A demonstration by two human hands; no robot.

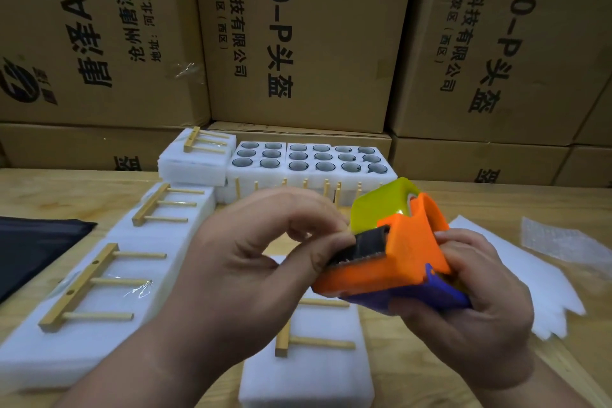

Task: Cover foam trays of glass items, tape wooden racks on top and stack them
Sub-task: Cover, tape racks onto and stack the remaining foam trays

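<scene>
My right hand (pixel 470 301) grips an orange and purple tape dispenser (pixel 390 262) with a yellow-green tape roll (pixel 377 205), held above the table. My left hand (pixel 265 248) pinches at the tape end by the dispenser's serrated blade. Below them lies a covered foam tray (pixel 308 374) with a wooden rack (pixel 298 341) on top. To the left lies a long row of covered foam trays (pixel 109 275) with wooden racks (pixel 89 285) taped on. At the back, open foam trays (pixel 308 159) hold several glass items.
Large cardboard boxes (pixel 298 36) form a wall behind the wooden table (pixel 496 374). A covered foam tray with a rack (pixel 195 156) sits on a stack at back left. Loose white foam sheets (pixel 546 275) lie on the right, a dark sheet (pixel 29 245) on the left.
</scene>
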